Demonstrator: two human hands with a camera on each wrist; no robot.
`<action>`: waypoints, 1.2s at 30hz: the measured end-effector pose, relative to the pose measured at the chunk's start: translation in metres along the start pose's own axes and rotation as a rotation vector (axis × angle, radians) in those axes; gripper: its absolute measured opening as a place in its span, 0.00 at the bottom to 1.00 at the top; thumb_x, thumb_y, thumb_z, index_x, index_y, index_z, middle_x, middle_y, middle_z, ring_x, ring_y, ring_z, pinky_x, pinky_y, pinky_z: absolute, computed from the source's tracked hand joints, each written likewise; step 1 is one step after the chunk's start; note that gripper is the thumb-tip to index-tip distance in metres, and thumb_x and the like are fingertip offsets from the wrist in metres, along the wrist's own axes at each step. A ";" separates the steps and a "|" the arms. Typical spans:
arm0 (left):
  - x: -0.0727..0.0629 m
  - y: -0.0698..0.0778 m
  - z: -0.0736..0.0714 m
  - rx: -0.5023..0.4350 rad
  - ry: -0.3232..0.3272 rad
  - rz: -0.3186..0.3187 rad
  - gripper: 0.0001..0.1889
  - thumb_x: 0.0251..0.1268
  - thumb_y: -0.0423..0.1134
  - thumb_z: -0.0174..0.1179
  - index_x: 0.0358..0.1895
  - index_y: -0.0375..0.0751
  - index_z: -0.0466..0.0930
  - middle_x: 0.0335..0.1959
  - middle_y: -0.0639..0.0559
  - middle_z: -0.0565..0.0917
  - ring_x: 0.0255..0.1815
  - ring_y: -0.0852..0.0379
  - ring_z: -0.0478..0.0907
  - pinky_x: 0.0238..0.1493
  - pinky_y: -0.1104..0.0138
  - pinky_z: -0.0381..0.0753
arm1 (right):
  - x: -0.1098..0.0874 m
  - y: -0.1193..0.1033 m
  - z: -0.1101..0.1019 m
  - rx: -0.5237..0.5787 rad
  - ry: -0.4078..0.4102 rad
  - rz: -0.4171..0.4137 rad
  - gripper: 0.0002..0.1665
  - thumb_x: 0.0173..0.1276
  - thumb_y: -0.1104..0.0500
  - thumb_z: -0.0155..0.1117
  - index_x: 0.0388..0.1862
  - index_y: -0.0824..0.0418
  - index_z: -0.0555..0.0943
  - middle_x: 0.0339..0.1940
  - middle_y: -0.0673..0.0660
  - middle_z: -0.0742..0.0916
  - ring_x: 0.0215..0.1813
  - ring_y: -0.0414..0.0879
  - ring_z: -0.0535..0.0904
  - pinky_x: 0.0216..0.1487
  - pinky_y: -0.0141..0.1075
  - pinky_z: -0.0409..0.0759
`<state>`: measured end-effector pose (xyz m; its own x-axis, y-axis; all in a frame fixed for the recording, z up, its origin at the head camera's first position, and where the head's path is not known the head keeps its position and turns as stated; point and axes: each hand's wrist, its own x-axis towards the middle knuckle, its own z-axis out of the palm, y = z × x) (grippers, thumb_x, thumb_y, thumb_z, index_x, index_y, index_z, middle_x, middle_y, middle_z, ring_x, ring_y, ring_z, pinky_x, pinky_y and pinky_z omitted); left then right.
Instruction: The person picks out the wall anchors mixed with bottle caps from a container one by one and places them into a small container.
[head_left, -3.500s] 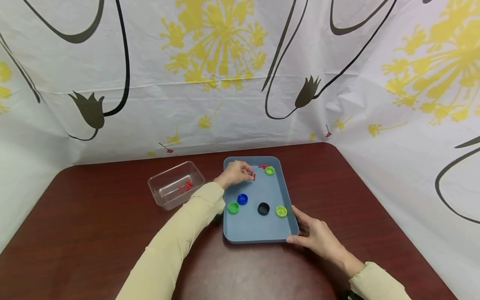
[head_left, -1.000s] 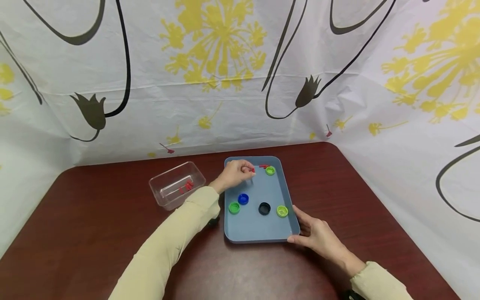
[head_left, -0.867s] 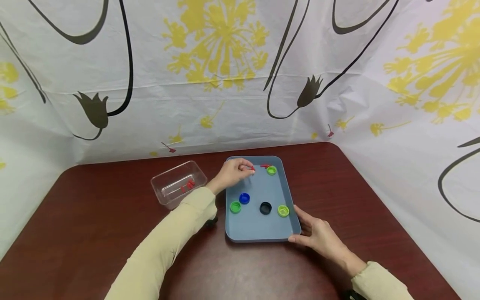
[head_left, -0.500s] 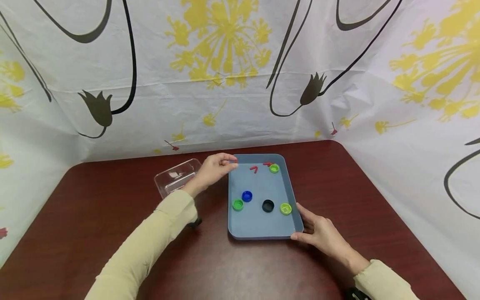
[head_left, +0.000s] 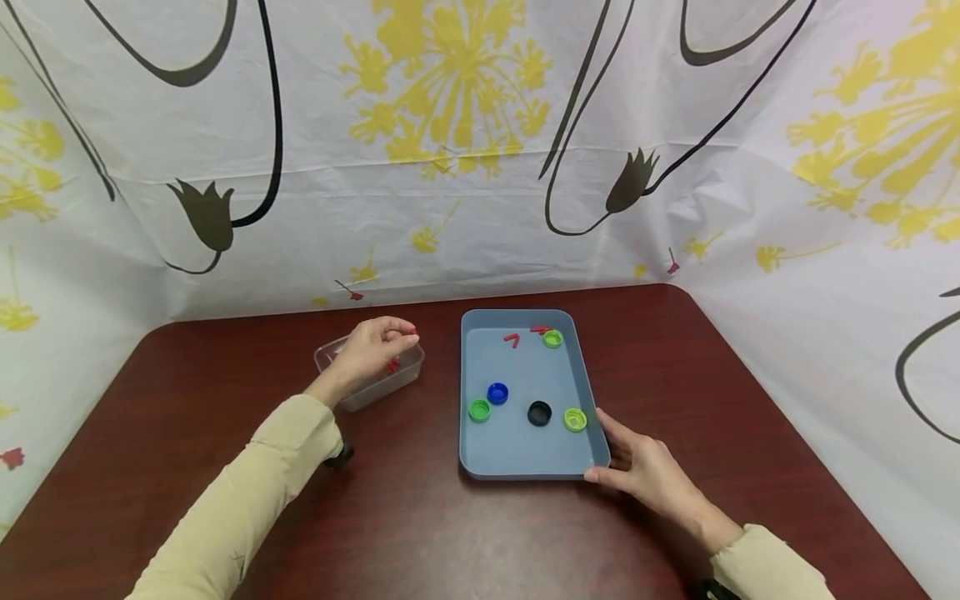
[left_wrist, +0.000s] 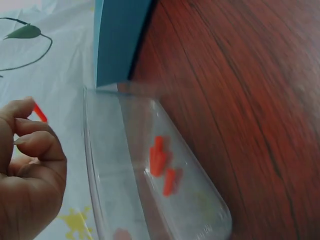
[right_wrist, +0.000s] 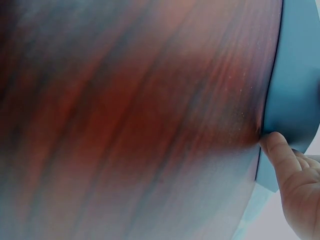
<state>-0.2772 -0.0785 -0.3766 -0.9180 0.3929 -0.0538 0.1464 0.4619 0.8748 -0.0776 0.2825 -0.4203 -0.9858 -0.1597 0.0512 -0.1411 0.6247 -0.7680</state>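
My left hand (head_left: 372, 348) pinches a small red stick (left_wrist: 39, 112) between thumb and fingertips, above the clear plastic container (head_left: 382, 390). Inside that container, other short red sticks (left_wrist: 159, 156) lie together on the bottom. My right hand (head_left: 654, 477) grips the near right corner of the blue-grey tray (head_left: 517, 457), thumb at the front edge and fingers along the side. Toward the tray's far end are two red sticks in a V (head_left: 513, 340) and more red sticks (head_left: 540, 329) beside a lime green bottle cap (head_left: 552, 338).
Nearer in the tray lie a blue cap (head_left: 497, 393), a green cap (head_left: 479, 409), a black cap (head_left: 539, 413) and a yellow-green cap (head_left: 575, 419). The dark red wooden table (head_left: 420, 533) meets a patterned white cloth (head_left: 480, 242) at the back and sides.
My left hand has left the tray, where two red sticks now form a V, and moved left over the clear container with a red stick. My right hand stays at the tray corner.
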 end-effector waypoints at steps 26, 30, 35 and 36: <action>-0.005 -0.017 -0.015 0.259 -0.018 -0.020 0.13 0.62 0.37 0.60 0.46 0.33 0.81 0.31 0.42 0.85 0.30 0.56 0.77 0.28 0.70 0.71 | -0.001 -0.003 -0.002 0.020 0.010 -0.017 0.52 0.52 0.56 0.73 0.70 0.73 0.57 0.65 0.74 0.70 0.56 0.63 0.77 0.44 0.36 0.81; 0.000 -0.006 -0.012 0.205 -0.036 -0.021 0.14 0.64 0.40 0.59 0.49 0.36 0.79 0.33 0.39 0.83 0.28 0.53 0.75 0.26 0.69 0.68 | -0.001 -0.003 -0.002 0.022 0.013 -0.017 0.52 0.52 0.56 0.73 0.70 0.74 0.57 0.65 0.74 0.70 0.55 0.63 0.77 0.44 0.36 0.81; 0.013 0.013 0.000 0.152 -0.047 -0.011 0.14 0.63 0.43 0.61 0.48 0.41 0.80 0.28 0.48 0.77 0.21 0.59 0.66 0.23 0.68 0.67 | -0.001 -0.002 -0.001 0.016 0.017 -0.018 0.52 0.52 0.56 0.74 0.70 0.74 0.58 0.64 0.74 0.71 0.55 0.63 0.78 0.43 0.36 0.81; 0.017 0.017 0.003 0.152 -0.049 0.002 0.14 0.63 0.43 0.61 0.48 0.40 0.81 0.28 0.51 0.75 0.22 0.60 0.66 0.23 0.69 0.67 | -0.002 -0.002 -0.001 0.015 0.017 -0.018 0.52 0.52 0.56 0.74 0.70 0.74 0.58 0.63 0.74 0.71 0.55 0.63 0.78 0.43 0.36 0.81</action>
<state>-0.2886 -0.0615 -0.3644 -0.8993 0.4301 -0.0791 0.2055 0.5752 0.7918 -0.0759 0.2819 -0.4183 -0.9846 -0.1576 0.0763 -0.1578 0.6099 -0.7766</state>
